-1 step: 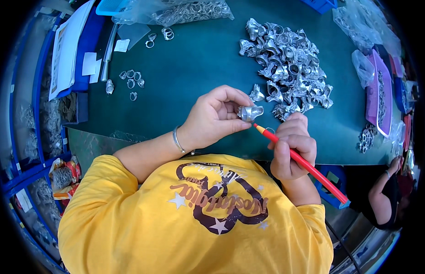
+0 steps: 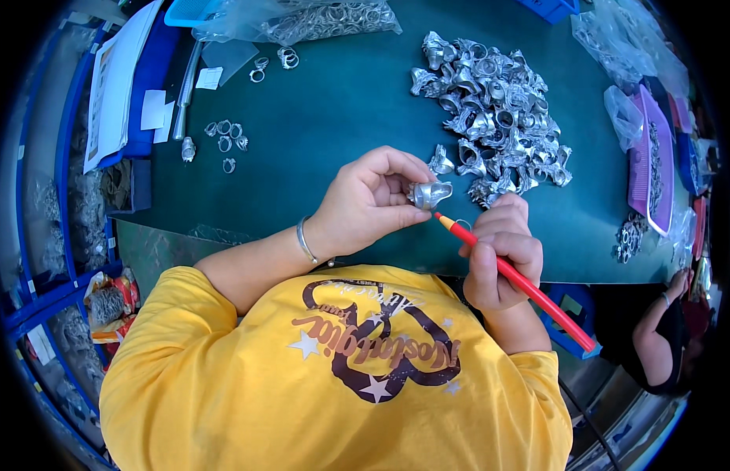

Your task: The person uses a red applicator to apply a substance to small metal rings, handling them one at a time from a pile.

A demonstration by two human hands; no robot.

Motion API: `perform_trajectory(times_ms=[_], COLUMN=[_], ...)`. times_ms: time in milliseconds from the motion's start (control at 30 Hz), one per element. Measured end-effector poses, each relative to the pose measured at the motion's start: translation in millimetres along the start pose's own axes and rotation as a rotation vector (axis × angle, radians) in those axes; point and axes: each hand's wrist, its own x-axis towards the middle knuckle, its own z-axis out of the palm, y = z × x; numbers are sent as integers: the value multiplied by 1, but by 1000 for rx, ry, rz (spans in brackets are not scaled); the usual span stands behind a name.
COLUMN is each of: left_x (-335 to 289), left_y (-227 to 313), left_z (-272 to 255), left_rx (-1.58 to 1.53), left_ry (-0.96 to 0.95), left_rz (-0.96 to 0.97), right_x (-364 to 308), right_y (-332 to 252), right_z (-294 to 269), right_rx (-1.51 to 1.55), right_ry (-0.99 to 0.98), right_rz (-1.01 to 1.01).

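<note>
Between the thumb and fingers of my left hand [image 2: 373, 192], a chunky silver-coloured ring [image 2: 431, 195] is pinched, its band toward the right. My right hand [image 2: 504, 255] is closed around a red marking pencil [image 2: 541, 298] with a bare yellowish section near its red point. That point is just below the ring, at or very near its lower edge; whether they touch I cannot tell. Beyond my hands, a large heap of similar rings [image 2: 502, 110] lies on the green tabletop [image 2: 325, 102]. A single ring [image 2: 440, 160] sits apart at the heap's near left.
Several small rings [image 2: 225, 144] lie at the left, near a metal rod [image 2: 186, 94]. A clear bag of rings [image 2: 333, 22] lies at the back. At the right stands a purple basket [image 2: 639, 169]. Another person's arm [image 2: 655, 337] shows at the far right.
The red marking pencil has shifted very slightly in my right hand, its rear end moving a little up and left. My left hand and the ring look unmoved.
</note>
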Motion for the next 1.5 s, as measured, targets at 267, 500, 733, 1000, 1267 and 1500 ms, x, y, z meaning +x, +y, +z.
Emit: perform_trajectory(times_ms=[267,500,733,1000,1267,1500], left_x=[-1,0,-3,-3,0,108], left_y=[2,6,7,12,33,164], left_z=[0,-2,-1,4,0,-51], left_rx=[57,222,590,606,663,1367], left_ry=[-27,-18,-29,-13,34,614], left_rz=[22,59,202,204,349,1429], right_x=[2,0,4,2,5,1], right_y=[-3,0,-3,-4,7,-1], right_z=[3,1,4,6,-3,-1], right_rx=[-42,-21,-44,-40,69,88], right_ry=[-52,64,-9,-13,202,238], right_rz=[2,9,4,24,38,122])
